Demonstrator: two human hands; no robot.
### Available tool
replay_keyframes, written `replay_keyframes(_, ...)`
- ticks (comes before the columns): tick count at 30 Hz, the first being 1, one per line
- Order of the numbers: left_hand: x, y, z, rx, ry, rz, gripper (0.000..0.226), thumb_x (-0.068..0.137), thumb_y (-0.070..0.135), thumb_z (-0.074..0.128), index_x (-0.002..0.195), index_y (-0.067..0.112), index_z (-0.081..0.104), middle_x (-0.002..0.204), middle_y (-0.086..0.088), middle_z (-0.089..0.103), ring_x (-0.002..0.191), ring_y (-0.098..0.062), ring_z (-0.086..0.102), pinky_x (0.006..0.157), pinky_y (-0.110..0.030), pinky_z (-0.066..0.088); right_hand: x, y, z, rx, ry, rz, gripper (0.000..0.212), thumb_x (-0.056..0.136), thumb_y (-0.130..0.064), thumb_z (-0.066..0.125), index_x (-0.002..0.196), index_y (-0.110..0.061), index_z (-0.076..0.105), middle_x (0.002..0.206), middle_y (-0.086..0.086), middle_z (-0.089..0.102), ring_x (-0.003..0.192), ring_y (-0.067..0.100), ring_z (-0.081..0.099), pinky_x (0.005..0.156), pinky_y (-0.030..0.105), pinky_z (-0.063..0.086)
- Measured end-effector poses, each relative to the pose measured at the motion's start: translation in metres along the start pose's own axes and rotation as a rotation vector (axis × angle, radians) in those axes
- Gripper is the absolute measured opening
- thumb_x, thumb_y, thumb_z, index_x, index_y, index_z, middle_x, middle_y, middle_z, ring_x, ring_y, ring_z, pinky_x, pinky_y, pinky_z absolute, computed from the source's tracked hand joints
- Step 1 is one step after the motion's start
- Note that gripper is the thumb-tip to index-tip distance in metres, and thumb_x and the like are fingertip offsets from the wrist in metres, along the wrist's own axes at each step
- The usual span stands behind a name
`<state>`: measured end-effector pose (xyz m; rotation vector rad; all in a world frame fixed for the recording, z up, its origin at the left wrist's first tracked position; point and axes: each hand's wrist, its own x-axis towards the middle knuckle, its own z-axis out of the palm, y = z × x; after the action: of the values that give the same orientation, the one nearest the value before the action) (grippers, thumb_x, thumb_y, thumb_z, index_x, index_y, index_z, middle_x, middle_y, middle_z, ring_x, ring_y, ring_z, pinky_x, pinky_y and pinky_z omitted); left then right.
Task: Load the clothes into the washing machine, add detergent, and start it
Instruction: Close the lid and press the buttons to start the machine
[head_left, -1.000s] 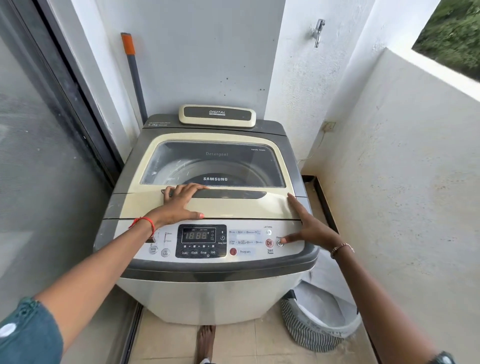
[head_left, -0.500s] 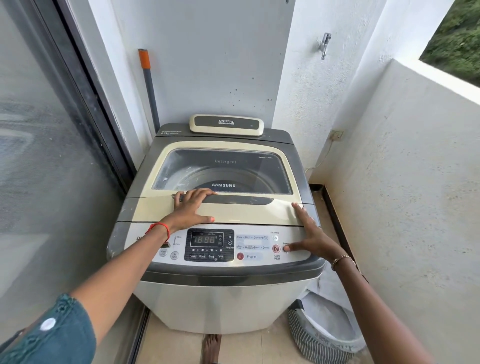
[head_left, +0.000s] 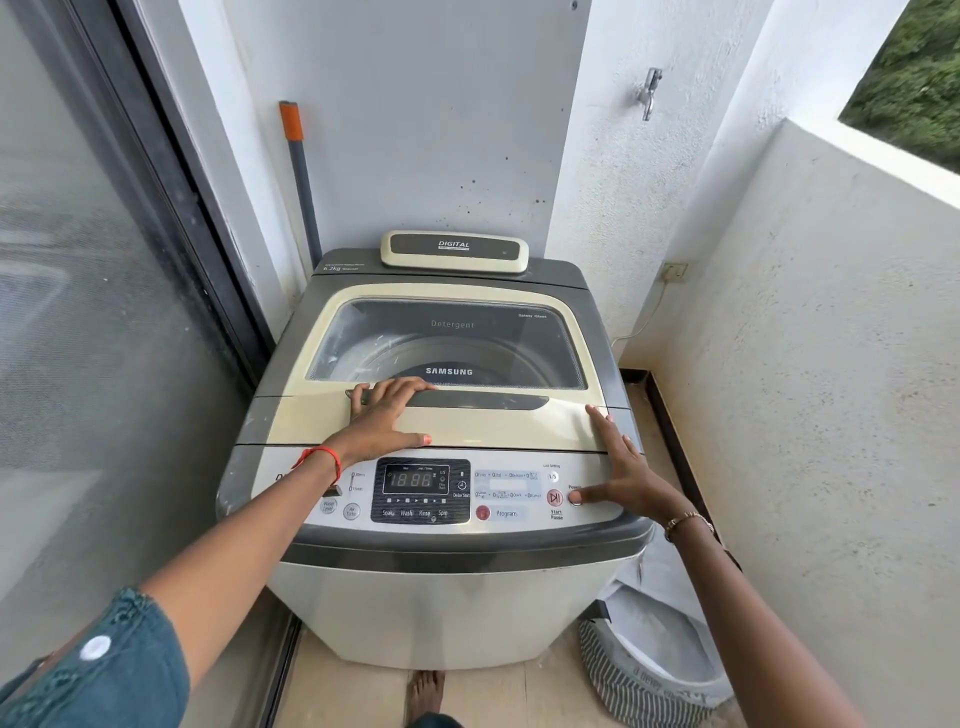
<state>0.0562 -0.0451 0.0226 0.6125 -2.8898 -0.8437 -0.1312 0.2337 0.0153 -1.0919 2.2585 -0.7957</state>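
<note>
A grey and cream top-loading washing machine stands in a narrow balcony corner with its glass lid closed. My left hand lies flat on the lid, fingers over the dark lid handle. My right hand is spread over the right end of the control panel, its thumb tip on the power button beside the red start/pause button. The display shows 18:88. No clothes or detergent are visible through the glass.
A striped laundry basket with a white liner sits on the floor at the machine's right. A glass sliding door runs along the left, a parapet wall along the right. A grey pole with orange tip leans behind. A tap is on the back wall.
The view has shifted slightly, so the machine sits a little lower and further right in frame. Both hands keep the same places on the lid and panel.
</note>
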Motion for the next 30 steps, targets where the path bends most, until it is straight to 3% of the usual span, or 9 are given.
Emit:
replay_keyframes(6, 0.002, -0.004, 0.002, 0.005, 0.002, 0.003, 0.078, 0.062, 0.057, 0.054, 0.134, 0.035, 0.035, 0.142, 0.014, 0.030, 0.136, -0.008, 0.013, 0.109, -0.036, -0.005, 0.000, 0.001, 0.002, -0.015, 0.002, -0.041, 0.108, 0.069, -0.024, 0.080, 0.144, -0.031, 0.002, 0.156, -0.002, 0.002, 0.144, 0.018, -0.005, 0.112, 0.029, -0.009)
replay_keyframes(12, 0.000, -0.002, 0.001, 0.024, -0.004, 0.010, 0.088, 0.054, 0.067, 0.044, 0.135, 0.034, 0.033, 0.142, 0.013, 0.030, 0.135, -0.008, 0.014, 0.109, -0.036, -0.004, -0.008, -0.004, 0.003, -0.033, 0.008, -0.023, 0.102, 0.075, -0.024, 0.075, 0.146, -0.025, 0.002, 0.156, 0.001, 0.001, 0.143, 0.023, -0.002, 0.114, 0.037, -0.007)
replay_keyframes(16, -0.001, 0.000, 0.001, 0.025, -0.017, 0.003, 0.077, 0.069, 0.053, 0.061, 0.137, 0.033, 0.031, 0.145, 0.011, 0.028, 0.138, -0.012, 0.012, 0.110, -0.038, -0.007, -0.012, 0.002, 0.009, 0.007, 0.037, 0.017, 0.102, 0.074, -0.033, 0.075, 0.142, -0.039, -0.001, 0.156, -0.003, 0.003, 0.143, 0.028, 0.001, 0.115, 0.047, 0.001)
replay_keyframes(18, -0.001, 0.000, 0.001, 0.029, -0.021, 0.002, 0.074, 0.074, 0.048, 0.064, 0.138, 0.033, 0.030, 0.146, 0.010, 0.026, 0.138, -0.013, 0.011, 0.110, -0.039, -0.008, -0.013, 0.002, 0.010, 0.014, 0.050, 0.013, 0.102, 0.073, -0.032, 0.076, 0.144, -0.035, 0.002, 0.155, -0.002, 0.007, 0.142, 0.027, 0.006, 0.117, 0.047, 0.003)
replay_keyframes(21, -0.002, -0.001, 0.001, 0.033, -0.026, 0.005, 0.080, 0.065, 0.053, 0.055, 0.138, 0.034, 0.030, 0.147, 0.010, 0.025, 0.138, -0.012, 0.010, 0.110, -0.039, -0.007, -0.012, 0.003, 0.012, 0.048, 0.089, 0.003, 0.104, 0.069, -0.030, 0.079, 0.145, -0.028, 0.008, 0.154, 0.000, 0.015, 0.141, 0.023, 0.014, 0.117, 0.047, 0.008)
replay_keyframes(24, -0.001, -0.002, 0.002, 0.033, -0.014, 0.012, 0.080, 0.064, 0.053, 0.055, 0.138, 0.034, 0.030, 0.147, 0.010, 0.026, 0.138, -0.011, 0.010, 0.110, -0.039, -0.006, -0.011, 0.004, 0.014, 0.091, 0.119, 0.033, 0.105, 0.061, -0.041, 0.077, 0.144, -0.032, 0.013, 0.153, -0.002, 0.018, 0.141, 0.024, 0.014, 0.117, 0.048, 0.009)
replay_keyframes(27, 0.001, -0.003, 0.003, 0.043, 0.009, 0.024, 0.078, 0.064, 0.052, 0.056, 0.137, 0.034, 0.032, 0.145, 0.011, 0.028, 0.136, -0.011, 0.013, 0.108, -0.037, -0.002, -0.012, -0.002, 0.018, 0.100, 0.178, 0.056, 0.105, 0.060, -0.051, 0.074, 0.144, -0.030, 0.016, 0.152, -0.005, 0.020, 0.142, 0.020, 0.012, 0.118, 0.039, 0.004)
replay_keyframes(30, 0.002, -0.006, 0.005, 0.043, 0.021, 0.035, 0.074, 0.071, 0.048, 0.063, 0.136, 0.036, 0.032, 0.144, 0.012, 0.029, 0.136, -0.011, 0.014, 0.108, -0.040, -0.002, -0.013, -0.010, 0.026, 0.010, 0.251, 0.056, 0.114, 0.048, -0.076, 0.055, 0.144, -0.029, 0.016, 0.154, -0.006, 0.020, 0.142, 0.010, 0.012, 0.116, 0.035, -0.002)
